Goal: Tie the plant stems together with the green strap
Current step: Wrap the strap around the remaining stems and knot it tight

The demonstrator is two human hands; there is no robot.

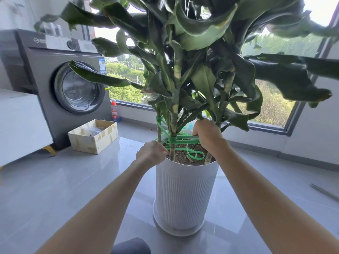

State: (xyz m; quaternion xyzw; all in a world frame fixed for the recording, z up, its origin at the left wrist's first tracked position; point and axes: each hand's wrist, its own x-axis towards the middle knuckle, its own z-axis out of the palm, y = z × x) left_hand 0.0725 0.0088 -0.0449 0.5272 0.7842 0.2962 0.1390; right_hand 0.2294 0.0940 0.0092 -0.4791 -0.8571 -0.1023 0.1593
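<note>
Head view: strap (196,154) is wound round two stems (173,125) between the grips, with slack coiled on the soil (180,155) below the right grip. Left grip (151,153) pinches the strap at the pot (183,189) rim. Right grip (205,133) is clenched, apparently on the strap.

Risks: an uneven pull may bend the thin stems or slide the windings down, and the slack may snag.

Washer (60,79) badge and sticker and bottle (114,110) label, beyond the left grip: unreadable.

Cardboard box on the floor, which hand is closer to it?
Left. The left hand grips the green strap by the white pot rim, right of the cardboard box; the right hand holds the strap farther right, beyond the middle stem.
</note>
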